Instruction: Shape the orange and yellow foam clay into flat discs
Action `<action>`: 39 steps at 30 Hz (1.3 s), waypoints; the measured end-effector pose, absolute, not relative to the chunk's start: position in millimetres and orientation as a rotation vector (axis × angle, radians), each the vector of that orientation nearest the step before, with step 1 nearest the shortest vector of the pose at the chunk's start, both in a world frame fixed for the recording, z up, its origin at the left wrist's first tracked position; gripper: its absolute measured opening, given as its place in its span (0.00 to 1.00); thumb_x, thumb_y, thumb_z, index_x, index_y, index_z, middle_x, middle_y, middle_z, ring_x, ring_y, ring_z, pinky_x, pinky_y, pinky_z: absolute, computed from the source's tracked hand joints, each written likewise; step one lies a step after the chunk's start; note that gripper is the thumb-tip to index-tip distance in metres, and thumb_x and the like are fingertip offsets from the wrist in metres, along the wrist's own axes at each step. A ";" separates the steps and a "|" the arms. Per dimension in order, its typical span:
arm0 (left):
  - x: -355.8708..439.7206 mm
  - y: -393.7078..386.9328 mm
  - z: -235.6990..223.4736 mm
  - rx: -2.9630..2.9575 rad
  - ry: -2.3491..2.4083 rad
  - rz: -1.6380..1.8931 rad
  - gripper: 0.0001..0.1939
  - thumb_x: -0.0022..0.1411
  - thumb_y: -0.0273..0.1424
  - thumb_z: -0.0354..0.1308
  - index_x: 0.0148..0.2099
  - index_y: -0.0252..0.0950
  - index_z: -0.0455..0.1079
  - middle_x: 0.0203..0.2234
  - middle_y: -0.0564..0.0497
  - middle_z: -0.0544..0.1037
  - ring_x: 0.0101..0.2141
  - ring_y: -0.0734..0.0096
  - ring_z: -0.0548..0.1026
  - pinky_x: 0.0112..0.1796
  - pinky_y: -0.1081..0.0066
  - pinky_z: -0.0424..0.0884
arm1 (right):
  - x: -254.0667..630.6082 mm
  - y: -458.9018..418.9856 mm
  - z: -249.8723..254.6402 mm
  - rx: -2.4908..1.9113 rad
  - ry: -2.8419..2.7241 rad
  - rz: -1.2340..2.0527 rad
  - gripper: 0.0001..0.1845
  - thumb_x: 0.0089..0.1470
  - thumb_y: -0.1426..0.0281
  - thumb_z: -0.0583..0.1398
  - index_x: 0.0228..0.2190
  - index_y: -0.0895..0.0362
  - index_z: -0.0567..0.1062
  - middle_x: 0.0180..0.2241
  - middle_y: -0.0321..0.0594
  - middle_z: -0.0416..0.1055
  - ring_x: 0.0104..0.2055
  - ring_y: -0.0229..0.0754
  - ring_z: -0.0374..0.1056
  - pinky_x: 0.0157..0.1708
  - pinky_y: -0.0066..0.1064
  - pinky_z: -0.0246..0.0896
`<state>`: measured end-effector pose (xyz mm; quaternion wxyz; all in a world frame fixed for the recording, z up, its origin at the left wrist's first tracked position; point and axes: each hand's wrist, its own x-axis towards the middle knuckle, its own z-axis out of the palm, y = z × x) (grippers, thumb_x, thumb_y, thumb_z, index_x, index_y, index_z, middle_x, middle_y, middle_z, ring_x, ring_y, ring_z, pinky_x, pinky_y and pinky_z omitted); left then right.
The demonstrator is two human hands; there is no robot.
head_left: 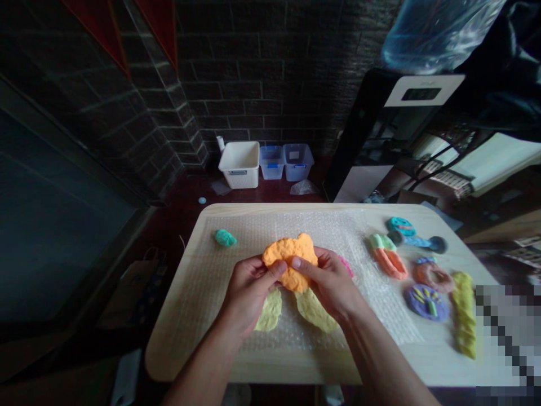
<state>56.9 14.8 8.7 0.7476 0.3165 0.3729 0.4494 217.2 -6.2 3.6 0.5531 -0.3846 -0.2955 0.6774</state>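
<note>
Between my two hands, above the table, is a lump of orange modelling clay [291, 251], flattened and uneven at its edges. My left hand [252, 285] pinches its left side, thumb on the face and fingers behind. From the right, my right hand [333, 276] grips it the same way, its thumb pressed near the middle. Below lie two flat pale yellow clay pieces [316, 310], partly covered by my hands. A bit of pink clay [346, 265] shows past my right hand, mostly hidden. At the far left of the bubble wrap [198, 282] rests a green clay lump [225, 238].
Along the table's right side sit several clay shapes: a purple disc [426, 303], a yellow twisted strip [464, 316], a green and orange loop [389, 257] and a blue dumbbell shape [418, 241]. Beyond the table stand a white bin [240, 163], clear boxes [298, 162] and a water dispenser [367, 135].
</note>
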 end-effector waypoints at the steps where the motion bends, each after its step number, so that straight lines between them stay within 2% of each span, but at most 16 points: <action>1: 57.5 14.6 8.7 0.690 0.826 0.985 0.21 0.50 0.36 0.82 0.43 0.31 0.84 0.38 0.41 0.87 0.39 0.59 0.84 0.42 0.66 0.80 | 215.9 -6.7 3.2 -0.926 -0.693 1.588 0.17 0.47 0.60 0.79 0.35 0.57 0.88 0.31 0.41 0.82 0.31 0.38 0.75 0.35 0.28 0.71; 5: 58.7 13.9 9.7 0.692 0.850 0.969 0.22 0.47 0.36 0.83 0.43 0.31 0.86 0.39 0.40 0.88 0.38 0.61 0.85 0.43 0.67 0.80 | 214.8 -7.6 3.1 -0.978 -0.715 1.547 0.18 0.43 0.60 0.80 0.32 0.57 0.87 0.28 0.39 0.81 0.27 0.36 0.72 0.30 0.27 0.67; 13: 58.4 12.0 12.2 0.756 0.871 0.930 0.21 0.50 0.38 0.81 0.42 0.30 0.86 0.34 0.40 0.87 0.37 0.58 0.84 0.43 0.64 0.79 | 224.5 -6.9 5.1 -1.077 -0.857 1.568 0.19 0.42 0.57 0.80 0.28 0.59 0.86 0.24 0.36 0.77 0.24 0.34 0.66 0.25 0.27 0.61; 17: 57.7 12.8 8.7 0.771 0.875 0.964 0.17 0.55 0.38 0.78 0.42 0.30 0.85 0.35 0.41 0.87 0.36 0.61 0.83 0.41 0.66 0.78 | 223.7 -6.6 4.4 -1.048 -0.828 1.603 0.18 0.46 0.59 0.79 0.35 0.57 0.86 0.30 0.39 0.80 0.29 0.38 0.71 0.30 0.29 0.68; 19: 57.3 12.9 4.9 0.805 0.876 0.977 0.17 0.57 0.38 0.76 0.43 0.31 0.84 0.36 0.42 0.86 0.37 0.61 0.83 0.41 0.66 0.77 | 222.0 -5.5 3.4 -1.016 -0.744 1.542 0.21 0.47 0.59 0.78 0.41 0.54 0.86 0.36 0.40 0.81 0.35 0.41 0.75 0.35 0.30 0.72; 21: 56.7 12.2 1.3 0.892 0.881 0.948 0.16 0.60 0.37 0.74 0.45 0.32 0.83 0.38 0.43 0.86 0.38 0.61 0.82 0.42 0.68 0.76 | 220.8 -4.2 2.5 -1.025 -0.690 1.447 0.23 0.48 0.58 0.78 0.45 0.52 0.85 0.38 0.39 0.81 0.37 0.41 0.75 0.36 0.29 0.72; 23: 56.4 10.9 -0.7 0.988 0.906 0.923 0.14 0.63 0.37 0.71 0.46 0.34 0.81 0.38 0.45 0.85 0.38 0.63 0.81 0.41 0.69 0.75 | 220.1 -3.5 1.8 -1.059 -0.704 1.398 0.23 0.46 0.58 0.79 0.42 0.54 0.85 0.34 0.39 0.80 0.34 0.39 0.74 0.33 0.27 0.70; 27: 57.1 8.8 2.6 1.081 0.998 1.018 0.12 0.67 0.40 0.67 0.46 0.38 0.78 0.40 0.48 0.83 0.42 0.62 0.80 0.40 0.71 0.74 | 218.5 -5.3 2.7 -1.131 -0.806 1.373 0.20 0.44 0.59 0.79 0.30 0.58 0.82 0.25 0.37 0.76 0.24 0.35 0.67 0.23 0.26 0.61; 30: 57.5 8.5 6.2 1.142 1.036 1.045 0.14 0.68 0.43 0.66 0.42 0.36 0.78 0.38 0.46 0.83 0.39 0.63 0.79 0.38 0.72 0.73 | 215.8 -7.7 5.1 -1.147 -0.847 1.322 0.19 0.44 0.59 0.79 0.29 0.58 0.81 0.22 0.35 0.74 0.22 0.33 0.63 0.21 0.25 0.56; 36: 56.3 5.6 6.1 1.230 1.080 1.073 0.13 0.68 0.42 0.66 0.40 0.36 0.79 0.33 0.47 0.83 0.34 0.63 0.79 0.34 0.71 0.73 | 211.4 -10.5 9.0 -1.102 -0.916 1.342 0.18 0.46 0.59 0.79 0.34 0.57 0.85 0.29 0.40 0.80 0.29 0.40 0.72 0.29 0.30 0.68; 39: 58.0 3.4 6.7 1.257 1.093 1.074 0.13 0.68 0.42 0.66 0.39 0.36 0.79 0.32 0.47 0.82 0.33 0.65 0.78 0.34 0.72 0.72 | 211.5 -10.8 9.3 -1.126 -0.923 1.337 0.18 0.46 0.59 0.79 0.32 0.57 0.85 0.27 0.41 0.80 0.27 0.39 0.71 0.26 0.29 0.66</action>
